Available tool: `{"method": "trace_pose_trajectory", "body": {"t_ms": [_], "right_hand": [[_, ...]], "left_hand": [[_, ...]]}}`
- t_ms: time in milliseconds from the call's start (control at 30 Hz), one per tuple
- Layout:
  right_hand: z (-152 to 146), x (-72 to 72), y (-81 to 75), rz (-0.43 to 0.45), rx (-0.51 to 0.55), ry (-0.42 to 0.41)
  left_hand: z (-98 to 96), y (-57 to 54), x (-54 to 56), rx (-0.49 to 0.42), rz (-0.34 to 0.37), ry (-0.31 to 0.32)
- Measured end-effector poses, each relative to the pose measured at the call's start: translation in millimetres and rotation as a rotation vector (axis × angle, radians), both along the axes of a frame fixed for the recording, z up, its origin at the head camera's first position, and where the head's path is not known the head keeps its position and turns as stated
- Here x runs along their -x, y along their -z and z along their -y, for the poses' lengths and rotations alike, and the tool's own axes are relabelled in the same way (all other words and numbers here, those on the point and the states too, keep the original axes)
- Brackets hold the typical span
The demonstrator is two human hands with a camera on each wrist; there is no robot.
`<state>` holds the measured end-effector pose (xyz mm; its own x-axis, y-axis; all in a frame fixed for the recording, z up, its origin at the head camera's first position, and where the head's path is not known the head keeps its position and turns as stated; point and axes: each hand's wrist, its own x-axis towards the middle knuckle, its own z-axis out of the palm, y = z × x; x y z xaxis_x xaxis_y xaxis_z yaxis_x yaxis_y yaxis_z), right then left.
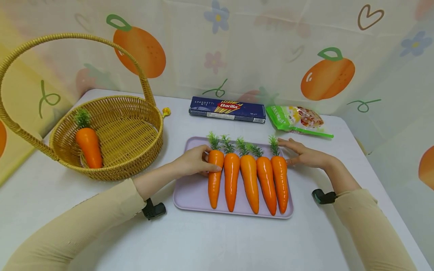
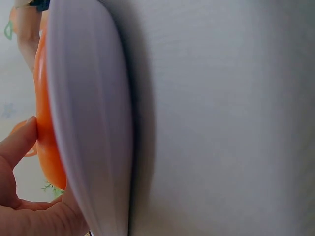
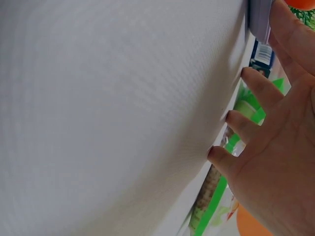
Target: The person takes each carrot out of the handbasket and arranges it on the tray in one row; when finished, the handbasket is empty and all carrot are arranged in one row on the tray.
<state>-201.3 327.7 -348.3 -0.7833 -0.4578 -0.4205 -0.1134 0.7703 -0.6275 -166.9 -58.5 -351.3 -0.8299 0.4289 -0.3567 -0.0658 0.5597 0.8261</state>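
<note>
Several orange toy carrots with green tops lie side by side on a lilac tray [image 1: 193, 195] in the head view. My left hand [image 1: 191, 162] grips the leftmost carrot [image 1: 214, 190] near its top, thumb across it and fingers at its far side. The left wrist view has that thumb [image 2: 22, 137] against the carrot [image 2: 47, 137], just over the tray rim. My right hand [image 1: 310, 156] is beside the tray's right edge, close to the rightmost carrot [image 1: 280, 180]. Its fingers are spread in the right wrist view, and nothing is held there.
To the left stands a woven basket [image 1: 125, 167] with a tall handle and one carrot [image 1: 89, 146] inside. A blue spaghetti box [image 1: 203, 107] and a green-edged food packet [image 1: 298, 118] lie behind the tray. A printed curtain [image 1: 190, 49] hangs behind the white table [image 1: 217, 244].
</note>
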Motion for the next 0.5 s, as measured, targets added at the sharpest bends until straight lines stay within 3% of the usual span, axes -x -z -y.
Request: {"method": "trace_pose_trajectory", "body": {"t_ms": [367, 500], "right_hand": [[0.1, -0.5, 0.6, -0.006, -0.002, -0.005], [0.5, 0.0, 0.4, -0.002, -0.006, 0.0]], "left_hand": [[4.2, -2.1, 0.6, -0.01, -0.001, 0.006], [8.5, -6.5, 0.1, 0.008, -0.044, 0.005]]}}
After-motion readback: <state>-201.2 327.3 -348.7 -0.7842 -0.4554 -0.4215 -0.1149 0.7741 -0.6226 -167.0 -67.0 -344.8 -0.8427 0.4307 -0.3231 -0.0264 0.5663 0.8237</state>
